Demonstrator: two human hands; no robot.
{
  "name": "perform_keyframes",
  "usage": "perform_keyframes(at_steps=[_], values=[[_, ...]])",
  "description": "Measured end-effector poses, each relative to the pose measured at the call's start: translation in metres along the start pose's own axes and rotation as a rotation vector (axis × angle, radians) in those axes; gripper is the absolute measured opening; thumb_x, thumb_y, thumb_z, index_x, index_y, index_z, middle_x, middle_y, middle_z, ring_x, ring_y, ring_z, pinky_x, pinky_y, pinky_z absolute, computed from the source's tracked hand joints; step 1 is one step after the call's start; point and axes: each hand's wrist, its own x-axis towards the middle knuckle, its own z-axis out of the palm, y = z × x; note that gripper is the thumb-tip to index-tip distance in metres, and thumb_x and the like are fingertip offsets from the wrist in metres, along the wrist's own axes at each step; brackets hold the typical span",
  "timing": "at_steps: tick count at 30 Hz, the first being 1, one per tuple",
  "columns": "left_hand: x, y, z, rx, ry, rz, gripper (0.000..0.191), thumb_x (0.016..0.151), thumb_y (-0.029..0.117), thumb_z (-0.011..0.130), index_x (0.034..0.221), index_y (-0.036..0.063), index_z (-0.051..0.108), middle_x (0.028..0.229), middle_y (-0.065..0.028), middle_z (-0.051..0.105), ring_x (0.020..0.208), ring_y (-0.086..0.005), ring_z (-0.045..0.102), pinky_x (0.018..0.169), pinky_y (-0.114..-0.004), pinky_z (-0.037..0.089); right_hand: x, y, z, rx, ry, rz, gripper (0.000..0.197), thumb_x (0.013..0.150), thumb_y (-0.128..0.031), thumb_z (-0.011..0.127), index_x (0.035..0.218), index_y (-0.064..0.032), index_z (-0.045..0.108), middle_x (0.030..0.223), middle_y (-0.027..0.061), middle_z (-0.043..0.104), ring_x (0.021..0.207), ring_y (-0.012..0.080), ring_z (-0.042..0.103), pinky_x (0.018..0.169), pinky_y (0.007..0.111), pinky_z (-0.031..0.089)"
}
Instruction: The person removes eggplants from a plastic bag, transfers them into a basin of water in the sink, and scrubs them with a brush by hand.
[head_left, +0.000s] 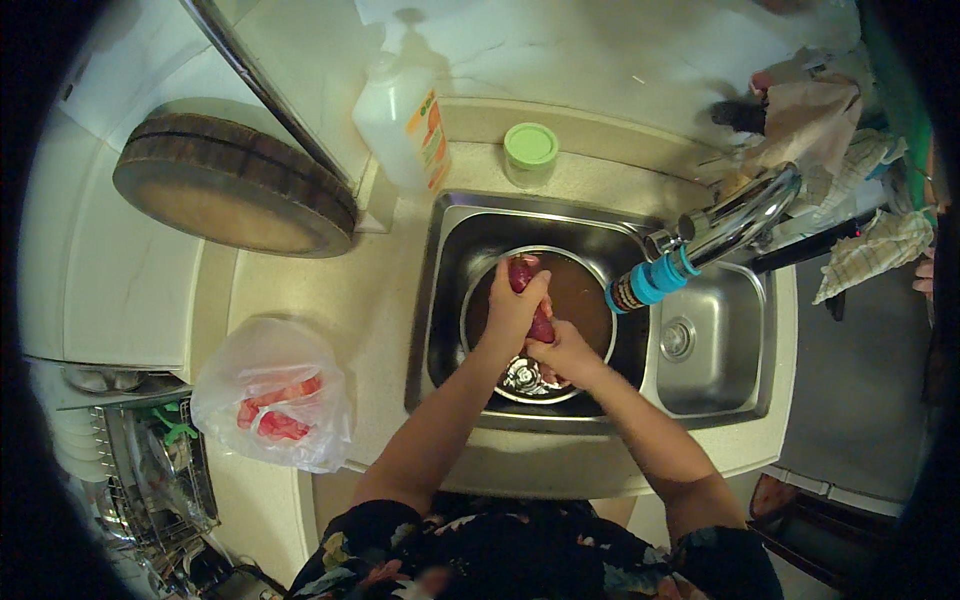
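My left hand grips the upper part of a long purple-red root vegetable, perhaps a sweet potato. The fingers of my right hand close on its lower end. Both hands are over a round metal basin of brownish water, which stands in the larger bowl of a stainless steel sink. Bright reflections show in the basin near my right wrist. My palms hide part of the vegetable.
A chrome faucet with a blue attachment reaches over the sink divider. Behind stand a green-lidded jar and a white plastic jug. A round wooden chopping block leans at the left, above a plastic bag. A dish rack is lower left.
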Motion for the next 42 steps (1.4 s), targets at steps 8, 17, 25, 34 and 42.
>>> perform_keyframes(at_steps=[8, 17, 25, 34, 42], values=[[0.02, -0.042, 0.005, 0.65, 0.546, 0.709, 0.055, 0.082, 0.006, 0.071, 0.127, 0.0038, 0.041, 0.077, -0.0061, 0.055, 0.061, -0.0158, 0.058, 0.059, -0.029, 0.049, 0.007, 0.014, 0.018, -0.816, 0.443, -0.093, 0.043, 0.078, -0.012, 0.067, 0.11, -0.0004, 0.041, 0.082, 0.0285, 0.062, 0.078, 0.0483, 0.062, 0.069, 0.053, 0.051], [0.014, -0.021, -0.013, -0.135, -0.18, -0.097, 0.024, 0.1, 0.032, 0.049, 0.09, 0.01, 0.046, 0.061, -0.0035, 0.048, 0.045, -0.0154, 0.048, 0.044, -0.031, 0.041, -0.026, -0.004, -0.018, 0.803, -0.414, 0.533, 0.013, 0.094, -0.02, 0.058, 0.093, -0.0117, 0.048, 0.06, -0.006, 0.039, 0.037, 0.0034, 0.029, 0.03, 0.022, 0.021], [0.034, -0.074, -0.017, -0.423, 0.006, -0.261, 0.03, 0.098, 0.038, 0.053, 0.083, 0.0126, 0.046, 0.059, -0.0017, 0.044, 0.045, -0.0141, 0.043, 0.047, -0.031, 0.04, -0.002, 0.021, -0.029, -0.027, -0.166, 0.437, 0.031, 0.089, -0.033, 0.067, 0.08, -0.008, 0.049, 0.058, 0.0049, 0.052, 0.043, 0.0145, 0.053, 0.036, 0.031, 0.039], [0.045, -0.139, -0.032, 0.811, 0.407, 0.174, 0.057, 0.083, 0.036, 0.071, 0.125, 0.0044, 0.05, 0.108, -0.0225, 0.064, 0.099, -0.0382, 0.064, 0.082, -0.045, 0.052, 0.041, 0.096, -0.047, -1.358, 0.343, -0.112, 0.036, 0.079, -0.015, 0.063, 0.11, -0.0056, 0.047, 0.109, 0.0218, 0.055, 0.09, 0.0384, 0.064, 0.071, 0.049, 0.054], [0.042, -0.091, -0.066, 1.637, -0.051, 0.035, 0.057, 0.094, 0.056, 0.043, 0.119, 0.0091, 0.063, 0.104, -0.014, 0.068, 0.089, -0.0348, 0.068, 0.08, -0.049, 0.052, 0.046, 0.099, -0.033, -1.195, 0.042, -0.134, 0.046, 0.086, -0.028, 0.058, 0.125, -0.0057, 0.048, 0.121, 0.023, 0.051, 0.095, 0.0418, 0.061, 0.081, 0.05, 0.051]])
